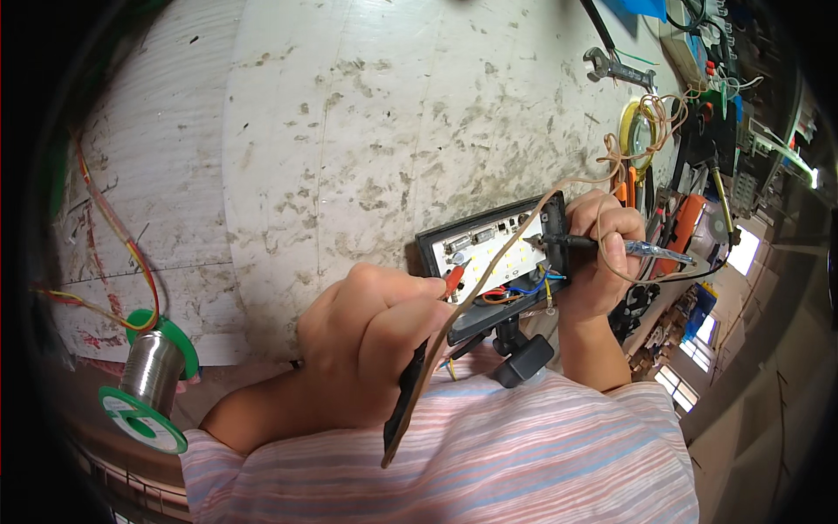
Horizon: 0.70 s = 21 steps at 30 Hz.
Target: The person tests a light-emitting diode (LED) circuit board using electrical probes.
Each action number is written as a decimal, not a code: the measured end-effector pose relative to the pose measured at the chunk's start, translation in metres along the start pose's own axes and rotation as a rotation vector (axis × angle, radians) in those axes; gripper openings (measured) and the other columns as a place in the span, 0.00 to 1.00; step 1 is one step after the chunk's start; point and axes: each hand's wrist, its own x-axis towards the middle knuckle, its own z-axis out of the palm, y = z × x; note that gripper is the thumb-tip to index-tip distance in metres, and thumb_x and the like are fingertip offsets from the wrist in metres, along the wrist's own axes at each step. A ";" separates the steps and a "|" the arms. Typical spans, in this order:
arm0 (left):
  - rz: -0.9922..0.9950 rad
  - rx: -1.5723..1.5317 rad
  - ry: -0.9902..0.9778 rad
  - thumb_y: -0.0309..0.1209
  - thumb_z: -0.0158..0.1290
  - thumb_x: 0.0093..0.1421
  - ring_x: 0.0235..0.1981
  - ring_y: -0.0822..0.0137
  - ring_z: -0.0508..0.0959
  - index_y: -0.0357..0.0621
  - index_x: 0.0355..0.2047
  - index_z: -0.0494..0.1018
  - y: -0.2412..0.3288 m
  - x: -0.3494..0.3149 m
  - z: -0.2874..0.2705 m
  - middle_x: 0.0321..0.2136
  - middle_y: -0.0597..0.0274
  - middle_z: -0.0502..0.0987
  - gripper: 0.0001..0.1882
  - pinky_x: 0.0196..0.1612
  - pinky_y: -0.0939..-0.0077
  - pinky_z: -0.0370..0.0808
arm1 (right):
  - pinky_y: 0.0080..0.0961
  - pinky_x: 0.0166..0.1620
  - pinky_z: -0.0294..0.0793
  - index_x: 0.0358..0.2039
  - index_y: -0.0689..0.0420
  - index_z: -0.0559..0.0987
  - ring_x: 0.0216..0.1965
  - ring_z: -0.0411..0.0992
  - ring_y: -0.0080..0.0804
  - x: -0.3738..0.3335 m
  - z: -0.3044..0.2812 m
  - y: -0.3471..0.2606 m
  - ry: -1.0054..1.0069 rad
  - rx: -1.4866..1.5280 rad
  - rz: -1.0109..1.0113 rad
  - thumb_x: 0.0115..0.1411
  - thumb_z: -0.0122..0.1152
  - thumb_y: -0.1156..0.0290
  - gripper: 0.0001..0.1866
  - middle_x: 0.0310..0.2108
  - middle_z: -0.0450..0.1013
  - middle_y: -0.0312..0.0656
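An LED floodlight (489, 327) with a black housing is tilted up in front of my striped shirt, its white LED board (497, 262) facing up. Blue, brown and yellow-green wires (524, 288) lie along its near edge. My left hand (375, 327) is closed on a red-tipped probe (454, 279) touching or close to the board's left end. My right hand (602, 244) pinches a pen-like probe (655, 251) with a clear bluish handle, its dark tip over the board's right end. A brown cord (489, 271) crosses in front of the board. What supports the lamp is partly hidden.
A solder wire spool (150, 375) with green flanges stands at the left edge. Toward the right lie a wrench (620, 70), a yellow tape roll (642, 131), tangled cord (668, 113) and an orange tool (685, 227). The worktable (349, 122) is pale and stained.
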 end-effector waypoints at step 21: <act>-0.029 0.034 -0.043 0.19 0.60 0.52 0.27 0.61 0.77 0.39 0.40 0.70 0.005 0.010 -0.003 0.31 0.56 0.76 0.16 0.23 0.71 0.75 | 0.27 0.34 0.61 0.30 0.57 0.66 0.28 0.59 0.28 0.002 -0.002 0.003 -0.081 0.007 -0.059 0.65 0.47 0.64 0.11 0.26 0.65 0.42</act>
